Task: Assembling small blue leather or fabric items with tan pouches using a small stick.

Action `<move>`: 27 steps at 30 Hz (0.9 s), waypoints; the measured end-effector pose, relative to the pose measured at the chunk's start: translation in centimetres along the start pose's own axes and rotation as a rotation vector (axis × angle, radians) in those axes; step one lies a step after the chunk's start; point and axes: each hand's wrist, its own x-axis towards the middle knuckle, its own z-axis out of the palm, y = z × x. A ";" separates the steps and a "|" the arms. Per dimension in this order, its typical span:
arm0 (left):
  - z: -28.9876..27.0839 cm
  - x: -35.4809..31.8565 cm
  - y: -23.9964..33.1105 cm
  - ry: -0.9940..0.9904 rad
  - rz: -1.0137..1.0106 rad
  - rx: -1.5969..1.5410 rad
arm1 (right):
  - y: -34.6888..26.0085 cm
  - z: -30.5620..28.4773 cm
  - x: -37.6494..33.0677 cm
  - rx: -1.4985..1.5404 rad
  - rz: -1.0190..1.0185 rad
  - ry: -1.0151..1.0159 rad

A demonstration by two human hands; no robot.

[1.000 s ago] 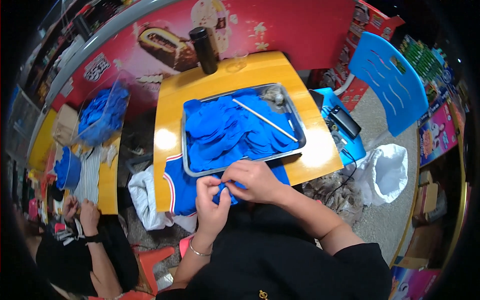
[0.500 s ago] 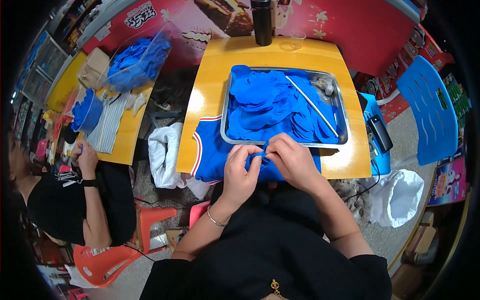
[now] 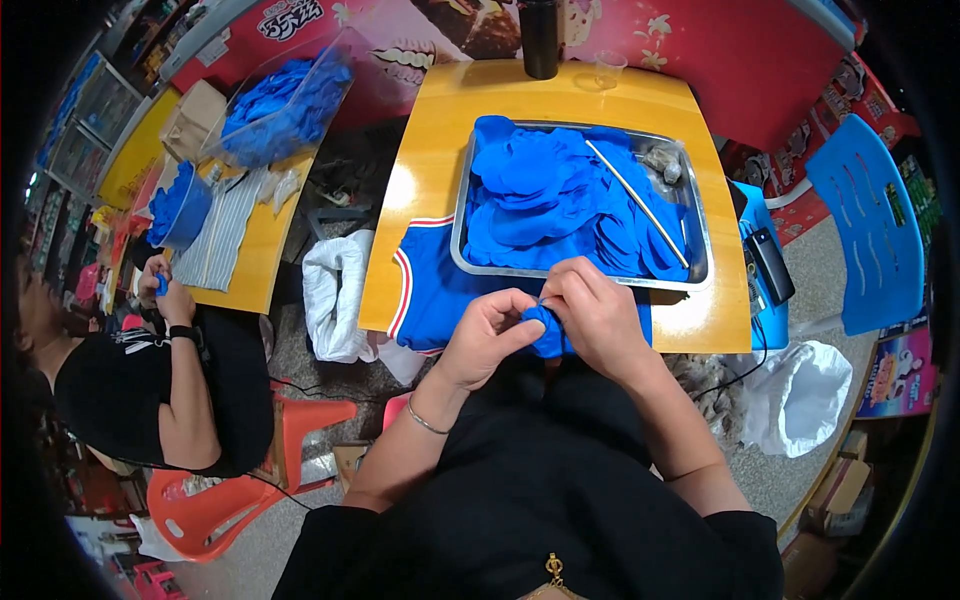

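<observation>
Both hands sit a little lower and more central in view than half a second ago, and the metal tray now shows further up the picture; the grip itself looks unchanged. Left hand and right hand meet at the near edge of the yellow tabletop, fingers curled closed, pinching a small blue fabric piece between them. That piece is held just in front of the tray, above a blue garment with red and white trim that lies flat on the tabletop and hangs partly over the near edge. Tray holds a heap of blue fabric pieces, with a thin pale stick lying diagonally across the pile. Black bottle and a clear cup stand at the far edge of the tabletop, well apart from the hands. To the left, another person in a black shirt sits at a second yellow table, handling something small and blue.
</observation>
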 end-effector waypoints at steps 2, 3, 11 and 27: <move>-0.1 0.6 0.1 -0.076 0.151 0.352 | 0.4 0.1 -0.1 0.010 -0.007 -0.021; 0.1 0.5 0.0 -0.075 0.149 0.352 | 0.5 0.1 -0.2 0.012 -0.005 -0.021; 0.9 0.4 -0.4 0.209 0.233 0.125 | 0.5 -0.6 -0.1 0.528 0.293 -0.135; 0.1 0.4 0.3 0.137 0.167 -0.043 | 1.7 -0.1 -0.4 0.553 0.278 -0.171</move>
